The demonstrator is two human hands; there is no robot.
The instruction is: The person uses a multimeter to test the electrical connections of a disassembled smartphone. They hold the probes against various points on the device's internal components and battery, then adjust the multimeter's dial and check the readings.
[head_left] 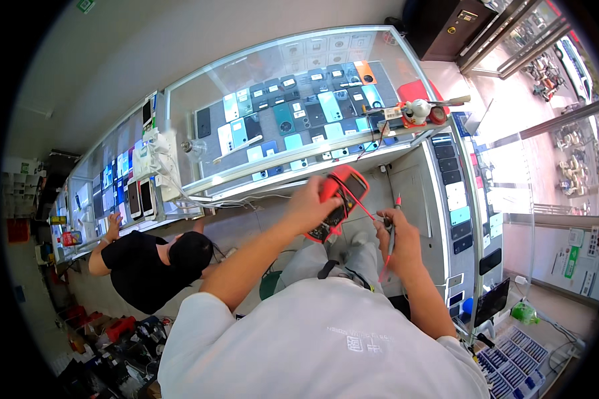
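A red and black multimeter (pixel 345 193) is in my left hand (pixel 309 207), whose fingers wrap round its side. The meter is tilted, and a dark lead lies across its front. From it a red lead (pixel 365 210) runs toward my right hand (pixel 400 243). That hand is closed round slim test probes (pixel 391 241), with a red pointed end sticking up above the fingers. How many probes it holds is hard to make out. Both hands are in front of my body, near the front edge of the glass display case (pixel 239 174).
Several phones (pixel 285 118) lie inside the case. A white figurine (pixel 417 110) and brushes (pixel 451 102) stand on its right corner. At the right is a counter with more phones (pixel 456 196). A person in black (pixel 136 266) is at the left; white cables (pixel 219 199) trail along the case.
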